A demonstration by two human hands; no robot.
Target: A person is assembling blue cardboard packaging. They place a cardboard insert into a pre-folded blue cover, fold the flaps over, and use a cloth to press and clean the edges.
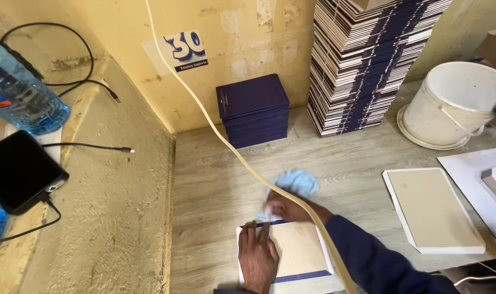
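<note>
1. The left hand (257, 256) lies flat with its fingers spread on the brown board (294, 250) of a book cover (285, 252), whose blue edging shows along the top and bottom; the cover sits on the wooden table (215, 185) just in front of the person. If that hand lifts or slides, the cover can shift under the rubbing and the folded edge can end up crooked

2. The right hand (283, 208) is bunched around a light blue cloth (294, 185), pressing it at the cover's top edge. Uneven pressure could leave a wrinkle or a lifted strip in the blue edging there

3. A cream cable (226, 139) hangs across the view and crosses right over the right forearm. A wide sweep of that arm could snag it

4. The tall stack of covers (368, 65) leans slightly by the wall, near the white bucket (455, 103); a knock to the table might shift it

5. A finished-looking board on white sheet (433, 209) lies well apart to the right, near another person's hand at the frame edge; a stray elbow could push it
</note>
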